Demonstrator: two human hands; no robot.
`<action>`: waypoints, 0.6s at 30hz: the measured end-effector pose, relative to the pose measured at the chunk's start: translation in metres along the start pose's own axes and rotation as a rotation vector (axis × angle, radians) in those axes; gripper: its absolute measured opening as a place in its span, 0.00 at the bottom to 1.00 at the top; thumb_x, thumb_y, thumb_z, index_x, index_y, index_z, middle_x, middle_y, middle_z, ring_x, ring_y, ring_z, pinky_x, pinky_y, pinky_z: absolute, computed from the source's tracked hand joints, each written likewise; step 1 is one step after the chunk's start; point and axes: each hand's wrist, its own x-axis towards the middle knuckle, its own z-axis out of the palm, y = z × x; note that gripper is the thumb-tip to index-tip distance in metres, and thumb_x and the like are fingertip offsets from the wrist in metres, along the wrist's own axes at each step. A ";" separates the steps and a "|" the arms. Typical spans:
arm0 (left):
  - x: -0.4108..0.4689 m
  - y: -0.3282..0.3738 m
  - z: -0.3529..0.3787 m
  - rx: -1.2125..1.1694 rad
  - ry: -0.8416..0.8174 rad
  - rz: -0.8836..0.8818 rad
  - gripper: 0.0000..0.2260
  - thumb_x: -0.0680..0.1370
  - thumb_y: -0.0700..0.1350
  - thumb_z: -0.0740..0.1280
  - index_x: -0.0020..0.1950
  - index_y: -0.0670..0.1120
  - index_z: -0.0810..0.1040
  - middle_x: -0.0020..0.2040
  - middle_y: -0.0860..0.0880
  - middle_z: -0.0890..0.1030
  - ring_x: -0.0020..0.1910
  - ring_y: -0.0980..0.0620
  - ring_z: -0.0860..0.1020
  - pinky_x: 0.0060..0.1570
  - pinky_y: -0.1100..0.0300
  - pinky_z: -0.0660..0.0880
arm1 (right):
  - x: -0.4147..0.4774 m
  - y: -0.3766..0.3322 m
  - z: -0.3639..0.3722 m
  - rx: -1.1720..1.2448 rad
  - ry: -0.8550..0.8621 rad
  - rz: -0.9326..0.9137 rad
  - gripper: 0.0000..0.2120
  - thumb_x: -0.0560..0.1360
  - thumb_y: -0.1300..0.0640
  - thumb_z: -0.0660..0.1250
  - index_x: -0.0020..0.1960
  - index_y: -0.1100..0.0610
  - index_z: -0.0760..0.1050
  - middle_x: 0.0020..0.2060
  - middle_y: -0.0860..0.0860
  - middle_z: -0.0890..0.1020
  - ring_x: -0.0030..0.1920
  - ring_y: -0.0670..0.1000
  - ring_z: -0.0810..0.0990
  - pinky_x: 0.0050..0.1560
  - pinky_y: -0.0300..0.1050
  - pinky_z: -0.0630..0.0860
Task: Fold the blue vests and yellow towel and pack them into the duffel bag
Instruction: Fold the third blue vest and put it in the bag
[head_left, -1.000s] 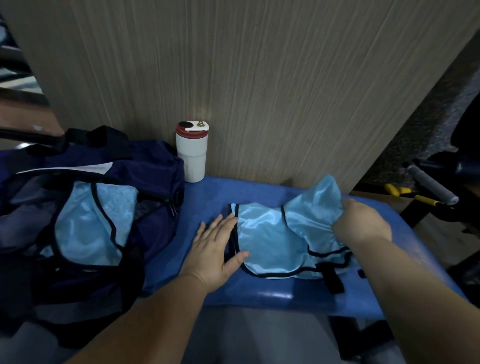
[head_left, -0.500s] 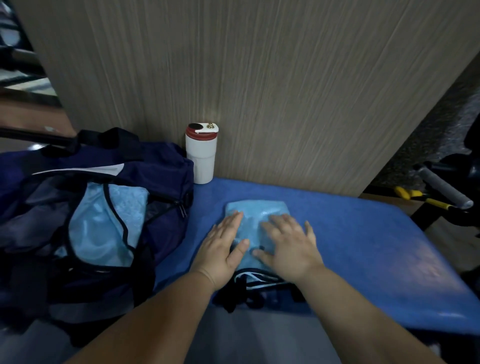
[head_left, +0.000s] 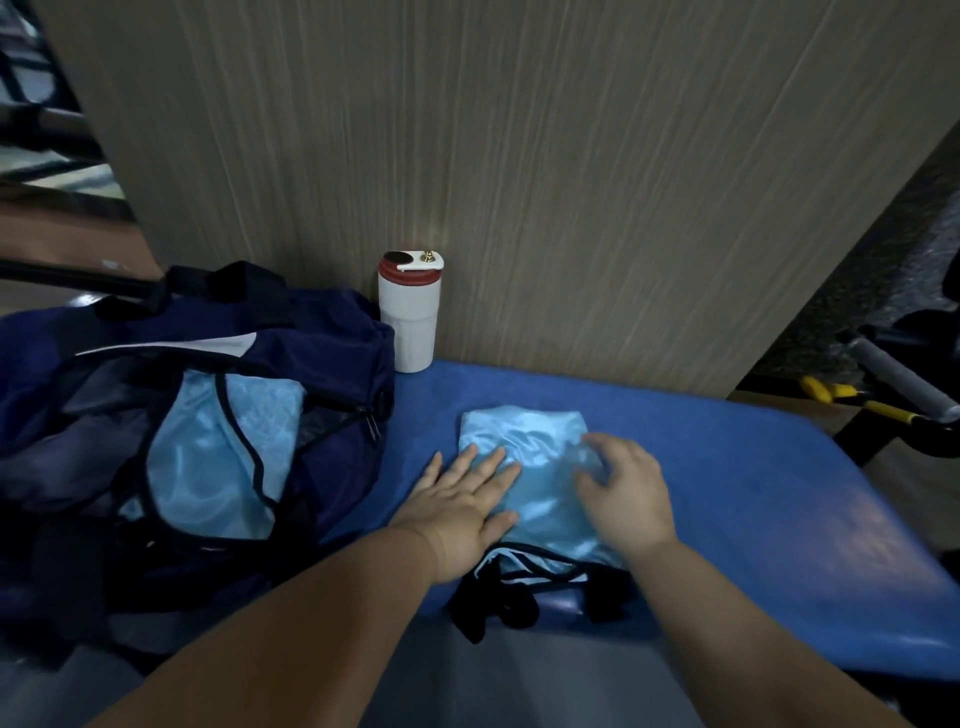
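Observation:
A light blue vest (head_left: 530, 441) with black trim lies folded into a small rectangle on the blue bench pad (head_left: 753, 493). My left hand (head_left: 462, 512) lies flat, fingers spread, on the vest's left edge. My right hand (head_left: 626, 493) rests on its right half with the fingers slightly curled and blurred. Black straps (head_left: 485, 605) of the vest hang over the pad's near edge. The dark navy duffel bag (head_left: 322, 358) stands open at the left, with another light blue vest (head_left: 218, 457) lying inside it. No yellow towel is in view.
A white tumbler with a red lid (head_left: 410, 312) stands against the wood-grain panel (head_left: 519, 156) behind the pad, between bag and vest. Dark gym equipment with a grey grip (head_left: 904, 384) and yellow-handled parts (head_left: 831, 395) sits at the right.
My right hand folded the vest's right half over to the left, making a compact rectangle. Both hands then came down flat on it, and the right hand has shifted slightly to the right.

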 end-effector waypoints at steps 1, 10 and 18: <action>-0.001 0.000 0.000 -0.002 0.006 0.000 0.25 0.81 0.61 0.43 0.76 0.60 0.37 0.76 0.61 0.34 0.74 0.57 0.32 0.73 0.49 0.33 | 0.009 0.000 -0.002 0.018 0.035 0.063 0.25 0.73 0.51 0.68 0.69 0.52 0.70 0.66 0.54 0.74 0.67 0.56 0.69 0.67 0.51 0.65; -0.004 -0.002 0.003 -0.058 0.118 -0.072 0.26 0.82 0.60 0.45 0.78 0.56 0.41 0.77 0.58 0.38 0.75 0.57 0.35 0.73 0.49 0.32 | 0.072 -0.014 0.013 0.364 -0.217 0.359 0.40 0.65 0.58 0.78 0.72 0.60 0.65 0.63 0.57 0.77 0.60 0.58 0.78 0.62 0.53 0.74; -0.004 -0.002 0.001 -0.479 0.366 -0.225 0.50 0.72 0.59 0.70 0.72 0.60 0.28 0.76 0.55 0.32 0.76 0.55 0.41 0.75 0.53 0.43 | 0.035 -0.005 -0.017 0.814 -0.359 0.135 0.11 0.60 0.67 0.74 0.40 0.57 0.81 0.36 0.54 0.84 0.39 0.52 0.82 0.41 0.45 0.79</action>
